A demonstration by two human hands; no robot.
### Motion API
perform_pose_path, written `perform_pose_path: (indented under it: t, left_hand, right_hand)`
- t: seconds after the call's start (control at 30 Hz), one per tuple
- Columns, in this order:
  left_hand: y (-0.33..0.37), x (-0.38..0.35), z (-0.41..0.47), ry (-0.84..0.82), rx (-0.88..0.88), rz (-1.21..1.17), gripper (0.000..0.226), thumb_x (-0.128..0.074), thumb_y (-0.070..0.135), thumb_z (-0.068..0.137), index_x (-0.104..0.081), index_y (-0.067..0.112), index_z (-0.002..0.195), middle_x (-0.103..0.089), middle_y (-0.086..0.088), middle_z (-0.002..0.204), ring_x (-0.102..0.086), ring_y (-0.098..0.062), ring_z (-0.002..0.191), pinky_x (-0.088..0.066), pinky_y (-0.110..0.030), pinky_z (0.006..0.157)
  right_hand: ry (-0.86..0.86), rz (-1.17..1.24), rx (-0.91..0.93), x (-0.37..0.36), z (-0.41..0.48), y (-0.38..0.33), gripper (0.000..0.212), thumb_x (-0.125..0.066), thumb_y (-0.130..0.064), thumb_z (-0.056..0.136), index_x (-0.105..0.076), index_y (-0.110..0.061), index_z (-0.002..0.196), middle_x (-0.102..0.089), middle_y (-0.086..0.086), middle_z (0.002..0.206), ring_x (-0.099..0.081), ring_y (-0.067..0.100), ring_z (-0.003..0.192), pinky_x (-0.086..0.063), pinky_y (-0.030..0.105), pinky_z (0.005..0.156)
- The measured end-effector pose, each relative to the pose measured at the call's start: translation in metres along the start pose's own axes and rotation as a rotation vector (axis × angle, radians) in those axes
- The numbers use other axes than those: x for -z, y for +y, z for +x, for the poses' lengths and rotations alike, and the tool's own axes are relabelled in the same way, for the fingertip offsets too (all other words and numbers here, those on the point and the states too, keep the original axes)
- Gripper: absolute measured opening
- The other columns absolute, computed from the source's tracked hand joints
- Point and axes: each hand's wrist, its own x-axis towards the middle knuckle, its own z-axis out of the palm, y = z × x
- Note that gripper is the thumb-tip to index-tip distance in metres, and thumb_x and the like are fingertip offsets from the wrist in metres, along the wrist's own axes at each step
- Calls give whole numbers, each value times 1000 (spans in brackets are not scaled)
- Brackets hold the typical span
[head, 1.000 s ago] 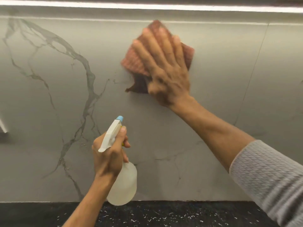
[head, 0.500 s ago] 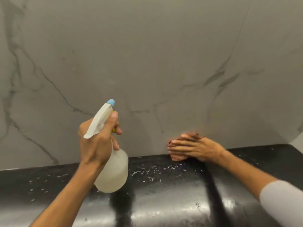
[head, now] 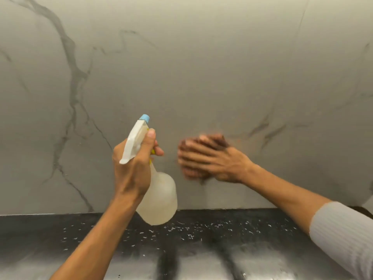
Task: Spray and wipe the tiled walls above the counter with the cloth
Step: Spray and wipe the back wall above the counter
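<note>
The left hand, at about 7 o'clock of the view's centre, is wrapped in a fist around the neck of a translucent plastic spray bottle with a white trigger head and a pale blue nozzle tip; the thumb lies up along the head and a finger curls at the trigger. The bottle hangs upright, its rounded body just above the back edge of the black speckled stone counter, nozzle toward the grey marble-veined tiled wall. At 4 o'clock the right hand lies flat with fingers spread, pointing to 9 o'clock, pressing a reddish-brown cloth against the wall low down, above the counter. The hand is blurred and hides most of the cloth. A grey ribbed sleeve covers the right forearm at the lower right
</note>
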Motion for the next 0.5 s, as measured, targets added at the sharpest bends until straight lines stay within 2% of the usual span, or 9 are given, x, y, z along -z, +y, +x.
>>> perform_pose_path:
  t: [0.07, 0.1, 0.13, 0.23, 0.33, 0.4, 0.5]
  left_hand:
    - [9, 9, 5, 1, -14, -26, 30, -63, 32, 93, -67, 10, 73, -66, -3, 62, -71, -30, 70, -57, -50, 82]
    - [12, 14, 9, 7, -18, -32, 29, -64, 27, 96, -68, 6, 75, -66, -5, 65, -71, -24, 69, -58, -48, 83]
    - [15, 18, 13, 13, -19, -28, 30, -63, 23, 98, -69, 2, 78, -67, -9, 68, -71, -19, 68, -59, -43, 81]
    - [21, 27, 24, 15, -11, -31, 30, -62, 20, 98, -67, 0, 77, -64, -12, 68, -71, -18, 64, -61, -29, 68]
    - [26, 33, 33, -14, -17, -2, 31, -62, 21, 98, -66, 5, 72, -62, -1, 56, -68, -20, 58, -59, -30, 63]
    - [28, 37, 38, -36, -21, 17, 34, -63, 23, 98, -64, 8, 68, -60, 1, 52, -64, -22, 57, -56, -33, 62]
    - [25, 49, 45, -57, -44, 44, 44, -64, 26, 95, -55, 4, 59, -53, -3, 49, -52, -20, 47, -46, -27, 52]
  right_hand:
    - [-24, -18, 102, 1, -2, 13, 74, -61, -31, 88, -31, -22, 155, -24, 2, 162, -20, 24, 150, 2, 45, 124]
    - [20, -18, 49, 3, 4, 28, 71, -58, -41, 91, -33, -22, 155, -26, 2, 162, -23, 26, 150, -2, 45, 124]
    - [92, -14, -62, 10, 12, 48, 66, -53, -42, 93, -35, -22, 154, -28, 3, 161, -26, 29, 149, -5, 45, 124]
    - [343, -9, -482, 39, 54, 109, 69, -52, -20, 89, -33, -22, 155, -29, 5, 162, -23, 32, 149, -6, 47, 124]
    - [486, 6, -766, 63, 101, 126, 66, -55, -21, 93, -34, -19, 155, -32, 9, 160, -25, 37, 148, -8, 50, 123]
    - [509, 22, -852, 64, 115, 111, 67, -58, -21, 91, -36, -17, 154, -33, 11, 159, -27, 39, 147, -10, 52, 122]
    - [480, 71, -826, 55, 111, 85, 70, -60, -18, 89, -35, -16, 154, -31, 12, 160, -23, 40, 148, -10, 55, 122]
